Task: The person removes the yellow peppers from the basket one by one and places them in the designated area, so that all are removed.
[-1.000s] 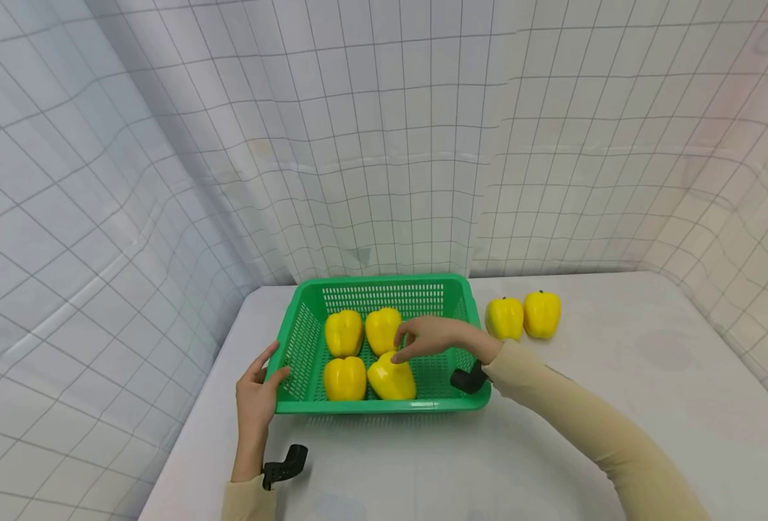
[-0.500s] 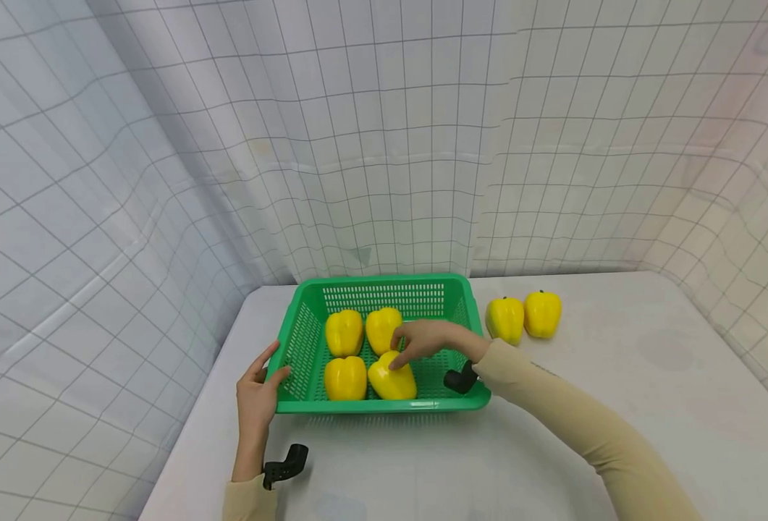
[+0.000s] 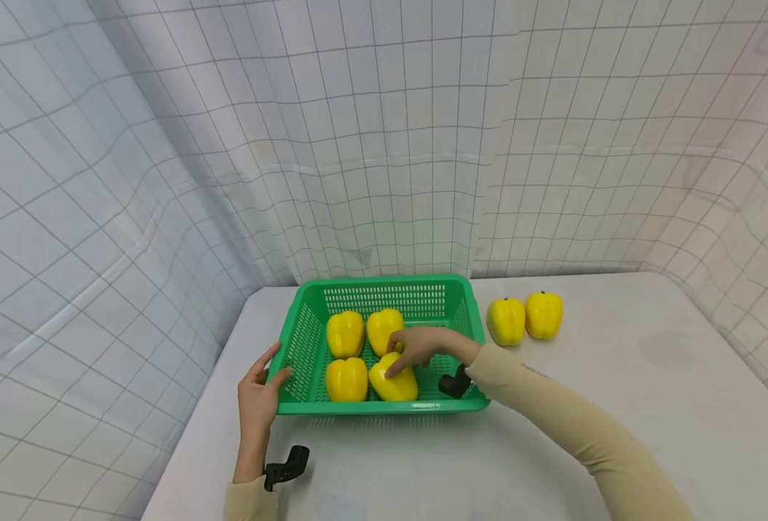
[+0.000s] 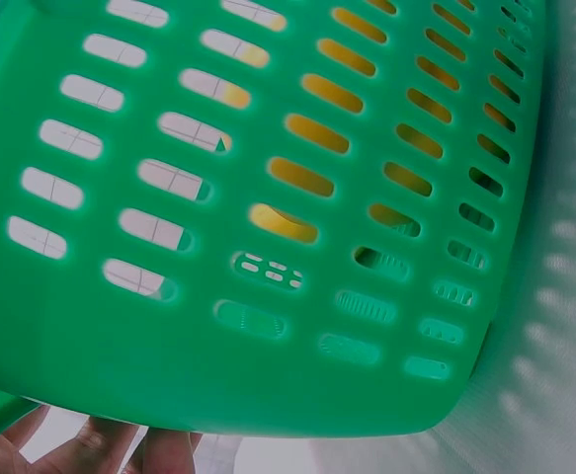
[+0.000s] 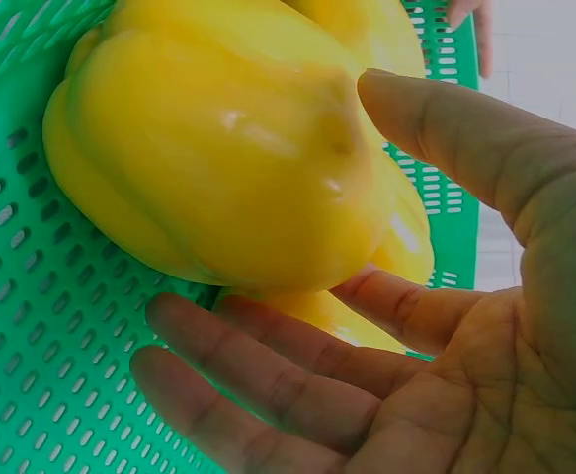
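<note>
In the head view, a green plastic basket [image 3: 384, 407] holds several yellow bell peppers. My left hand [image 3: 258, 401] grips its left rim, thumb on the inner side and fingers outside; fingertips [image 4: 90, 449] show below the slotted wall in the left wrist view. My right hand [image 3: 418, 346] is inside the basket at the front right bell pepper [image 3: 397, 383], which lies tilted. The right wrist view shows the thumb at the end of this bell pepper [image 5: 218, 148] and the other fingers loosely spread beneath and beside it. Part of the index finger is hidden.
Two more yellow bell peppers [image 3: 506, 322] [image 3: 543, 315] stand on the white table [image 3: 618, 362], right of the basket. A white curtain with a grid pattern [image 3: 397, 145] hangs behind and at both sides. Each wrist carries a black camera mount [image 3: 286, 468].
My right hand has moved slightly down and left, its thumb sliding lower over the front right bell pepper. The left hand keeps its grip on the basket, and the bell peppers stay in place.
</note>
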{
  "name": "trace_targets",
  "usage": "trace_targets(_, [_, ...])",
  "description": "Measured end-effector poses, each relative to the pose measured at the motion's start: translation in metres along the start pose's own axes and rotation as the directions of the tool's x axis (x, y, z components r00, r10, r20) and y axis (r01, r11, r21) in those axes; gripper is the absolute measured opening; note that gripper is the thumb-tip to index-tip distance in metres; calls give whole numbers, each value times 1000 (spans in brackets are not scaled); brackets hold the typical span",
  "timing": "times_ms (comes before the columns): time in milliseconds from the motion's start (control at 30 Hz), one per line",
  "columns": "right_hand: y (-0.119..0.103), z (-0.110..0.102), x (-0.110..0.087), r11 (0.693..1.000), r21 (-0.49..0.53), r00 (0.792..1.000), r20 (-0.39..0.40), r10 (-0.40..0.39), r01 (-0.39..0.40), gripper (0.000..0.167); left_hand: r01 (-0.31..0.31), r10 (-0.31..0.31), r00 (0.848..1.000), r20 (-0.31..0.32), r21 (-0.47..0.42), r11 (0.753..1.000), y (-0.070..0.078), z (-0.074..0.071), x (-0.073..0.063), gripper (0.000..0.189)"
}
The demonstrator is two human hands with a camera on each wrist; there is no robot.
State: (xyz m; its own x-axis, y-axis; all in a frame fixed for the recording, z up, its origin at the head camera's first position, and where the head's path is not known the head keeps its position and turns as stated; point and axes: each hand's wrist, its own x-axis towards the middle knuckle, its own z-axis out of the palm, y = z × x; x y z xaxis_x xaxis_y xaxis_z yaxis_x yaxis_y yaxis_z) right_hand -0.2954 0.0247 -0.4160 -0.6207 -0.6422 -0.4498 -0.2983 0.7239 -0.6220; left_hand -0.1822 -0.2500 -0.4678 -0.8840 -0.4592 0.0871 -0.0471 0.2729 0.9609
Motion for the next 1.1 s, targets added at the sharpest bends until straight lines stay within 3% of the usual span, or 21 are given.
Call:
trace_targets(500, [2, 4, 3, 995, 96, 1000, 26, 0, -3, 50, 3, -3, 1000, 2, 7, 1000, 0, 0, -1, 45])
trace_targets(1100, [13, 6, 7, 990, 141, 998, 56, -15, 7, 52, -2, 2, 1000, -6, 16, 1000, -2, 1, 1, 45])
